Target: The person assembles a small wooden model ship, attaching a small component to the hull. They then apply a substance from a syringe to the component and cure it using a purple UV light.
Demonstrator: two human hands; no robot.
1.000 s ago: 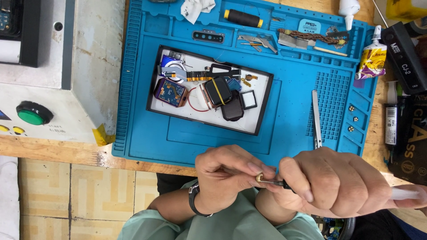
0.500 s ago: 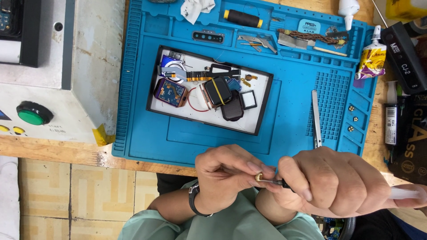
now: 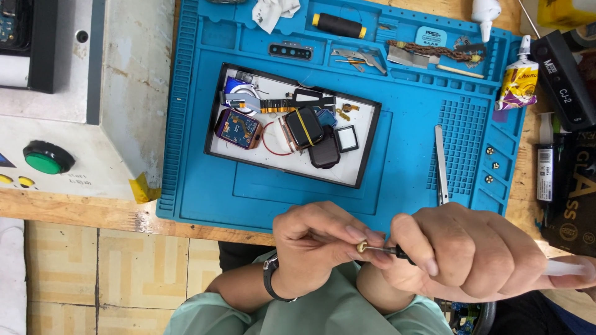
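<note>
Both hands meet just below the near edge of the blue mat (image 3: 198, 192). Left hand (image 3: 316, 245) pinches a small brass part (image 3: 361, 247) between its fingertips. Right hand (image 3: 465, 251) is closed around a thin screwdriver (image 3: 388, 250), its tip touching that part. Tweezers (image 3: 441, 162) lie on the mat above.

Blue mat (image 3: 205, 180), parts tray (image 3: 363, 162), tweezers (image 3: 441, 162)
</note>
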